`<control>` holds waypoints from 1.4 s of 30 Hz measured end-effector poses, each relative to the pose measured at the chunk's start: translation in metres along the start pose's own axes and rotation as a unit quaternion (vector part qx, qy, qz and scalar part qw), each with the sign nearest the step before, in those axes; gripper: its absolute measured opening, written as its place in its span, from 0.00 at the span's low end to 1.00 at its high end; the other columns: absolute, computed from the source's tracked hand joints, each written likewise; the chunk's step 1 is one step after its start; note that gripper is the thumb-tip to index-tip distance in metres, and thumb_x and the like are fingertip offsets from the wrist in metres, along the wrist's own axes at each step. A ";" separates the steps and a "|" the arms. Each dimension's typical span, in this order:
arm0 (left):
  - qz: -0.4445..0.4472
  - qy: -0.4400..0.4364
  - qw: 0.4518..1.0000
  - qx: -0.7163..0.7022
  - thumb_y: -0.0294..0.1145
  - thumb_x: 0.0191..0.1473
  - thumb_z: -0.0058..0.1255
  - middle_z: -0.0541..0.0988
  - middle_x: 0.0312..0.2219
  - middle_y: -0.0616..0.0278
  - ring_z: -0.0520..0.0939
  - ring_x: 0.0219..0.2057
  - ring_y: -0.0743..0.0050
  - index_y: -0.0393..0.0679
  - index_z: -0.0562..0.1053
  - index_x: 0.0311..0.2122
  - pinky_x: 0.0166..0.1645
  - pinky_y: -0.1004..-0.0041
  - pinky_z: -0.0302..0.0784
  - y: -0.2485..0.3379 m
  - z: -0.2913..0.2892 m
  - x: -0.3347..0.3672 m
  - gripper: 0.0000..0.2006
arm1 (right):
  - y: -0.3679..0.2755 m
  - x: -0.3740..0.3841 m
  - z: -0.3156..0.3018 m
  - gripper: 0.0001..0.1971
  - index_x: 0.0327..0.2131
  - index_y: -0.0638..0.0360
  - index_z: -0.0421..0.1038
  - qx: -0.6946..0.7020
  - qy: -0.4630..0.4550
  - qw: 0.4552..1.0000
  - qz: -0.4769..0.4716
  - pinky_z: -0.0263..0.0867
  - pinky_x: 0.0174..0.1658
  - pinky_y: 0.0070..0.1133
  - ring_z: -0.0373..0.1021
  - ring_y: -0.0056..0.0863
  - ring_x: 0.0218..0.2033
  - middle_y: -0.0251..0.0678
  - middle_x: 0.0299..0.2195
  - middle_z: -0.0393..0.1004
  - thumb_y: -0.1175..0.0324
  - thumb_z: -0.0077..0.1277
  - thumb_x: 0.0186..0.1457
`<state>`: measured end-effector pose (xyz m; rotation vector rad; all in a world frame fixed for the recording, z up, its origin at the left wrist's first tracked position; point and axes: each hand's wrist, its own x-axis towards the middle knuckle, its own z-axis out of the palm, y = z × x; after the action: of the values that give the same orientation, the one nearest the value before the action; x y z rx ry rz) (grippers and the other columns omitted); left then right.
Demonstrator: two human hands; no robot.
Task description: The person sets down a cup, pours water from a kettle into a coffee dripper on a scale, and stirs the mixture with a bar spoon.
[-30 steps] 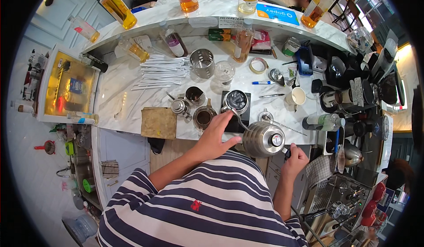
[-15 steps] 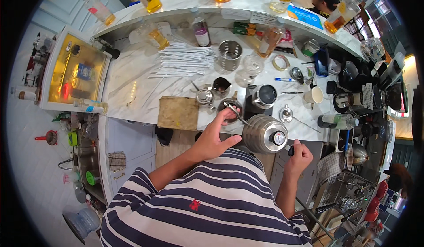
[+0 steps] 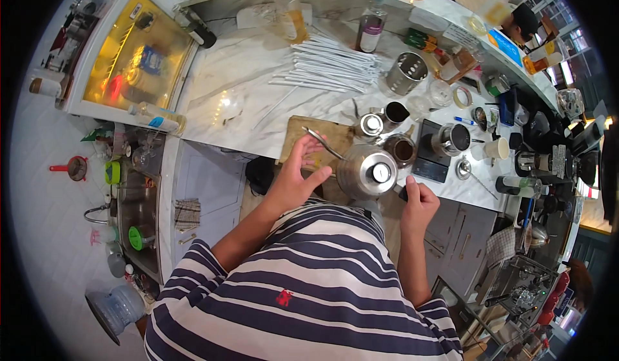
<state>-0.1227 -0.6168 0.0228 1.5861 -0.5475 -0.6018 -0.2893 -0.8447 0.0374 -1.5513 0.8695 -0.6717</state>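
- I see the right hand (image 3: 418, 201) closed around the dark handle of the steel gooseneck kettle (image 3: 365, 170), just right of frame centre, at the near edge of the marble counter (image 3: 232, 96).
- The left hand (image 3: 293, 179) is open with fingers spread, its thumb tip close to or touching the kettle's left wall; I cannot tell which. It grips nothing.
- Risk, as I judge it: that wall may be hot, so a bare thumb resting there could burn and jerk the kettle.
- The thin spout (image 3: 322, 143) reaches up-left over the wooden board (image 3: 303, 132), not over the filter cup holding dark coffee (image 3: 401, 149) just right of it. Tipping now would wet the board.
- The kettle sits partly past the counter edge, above the striped shirt (image 3: 309, 277); a slip of the grip could spill onto the body.
- The kettle looks brushed and shiny, squat, with a flat lid and a round knob on top, standing upright.
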 end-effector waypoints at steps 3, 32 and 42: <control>0.004 0.030 1.000 0.000 0.38 0.61 0.62 0.71 0.61 0.52 0.73 0.62 0.62 0.41 0.58 0.68 0.60 0.62 0.72 -0.027 -0.029 0.004 0.36 | 0.027 -0.002 0.032 0.23 0.16 0.62 0.66 0.014 -0.026 1.000 -0.005 0.46 0.25 0.20 0.52 0.10 0.22 0.18 0.17 0.60 0.67 0.62 0.62; -0.070 0.095 0.993 -0.020 0.39 0.66 0.56 0.74 0.61 0.50 0.77 0.57 0.64 0.41 0.62 0.69 0.62 0.62 0.70 -0.117 -0.092 0.052 0.31 | 0.116 0.032 0.125 0.27 0.17 0.60 0.62 -0.002 -0.105 0.995 -0.003 0.46 0.25 0.23 0.49 0.13 0.22 0.19 0.17 0.56 0.59 0.56 0.68; -0.026 0.159 0.987 -0.010 0.29 0.65 0.56 0.79 0.50 0.60 0.78 0.41 0.80 0.41 0.71 0.62 0.47 0.77 0.75 -0.128 -0.061 -0.014 0.22 | 0.113 0.018 0.090 0.16 0.51 0.68 0.78 -0.009 -0.078 0.995 -0.063 0.69 0.54 0.22 0.77 0.25 0.46 0.38 0.45 0.82 0.66 0.48 0.72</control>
<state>-0.0929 -0.5500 -0.0995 1.6407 -0.2598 -0.3797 -0.2240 -0.8143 -0.0888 -1.6615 0.6660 -0.6243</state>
